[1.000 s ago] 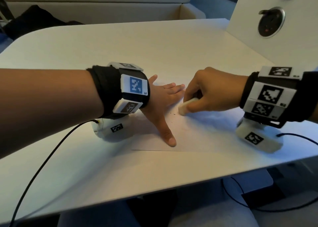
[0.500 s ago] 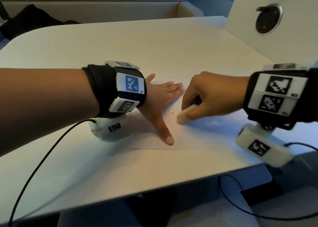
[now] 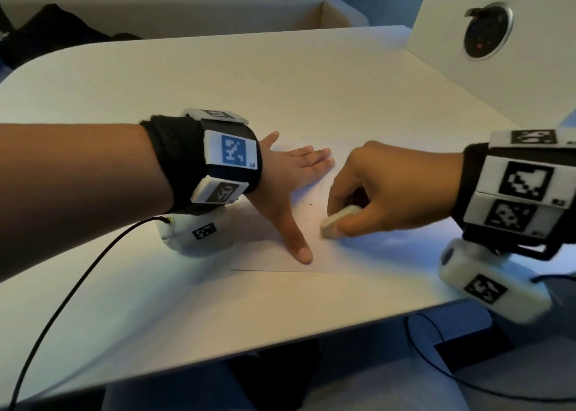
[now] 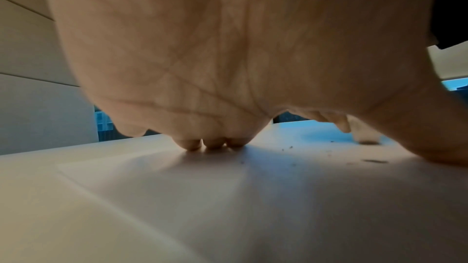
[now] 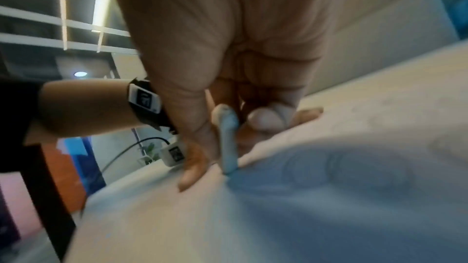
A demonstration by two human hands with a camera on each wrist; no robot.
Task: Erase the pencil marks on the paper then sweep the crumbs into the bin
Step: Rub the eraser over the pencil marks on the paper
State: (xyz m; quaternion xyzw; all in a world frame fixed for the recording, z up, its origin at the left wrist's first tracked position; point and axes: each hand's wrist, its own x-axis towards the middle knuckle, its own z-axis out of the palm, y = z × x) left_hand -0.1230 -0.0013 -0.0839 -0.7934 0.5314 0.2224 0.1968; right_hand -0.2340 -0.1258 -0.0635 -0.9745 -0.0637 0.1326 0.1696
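A white sheet of paper (image 3: 358, 254) lies on the pale table (image 3: 218, 77). My left hand (image 3: 290, 180) lies flat on the sheet with fingers spread and the thumb pointing toward me, pressing it down. My right hand (image 3: 374, 198) pinches a white eraser (image 3: 335, 222) between thumb and fingers, its lower end on the paper just right of the left thumb. Small dark crumbs (image 3: 310, 204) lie on the paper between the hands; they also show in the left wrist view as crumbs (image 4: 290, 148). In the right wrist view the eraser (image 5: 228, 143) stands on end on the sheet.
A white upright panel (image 3: 498, 77) with round sockets stands at the back right of the table. A black cable (image 3: 78, 273) trails from my left wrist across the table to its front edge. A pale bench (image 3: 174, 8) runs behind the table. No bin is in view.
My right hand has slid the eraser a little toward me and to the left across the paper. The left hand stays pressed flat in the same spot.
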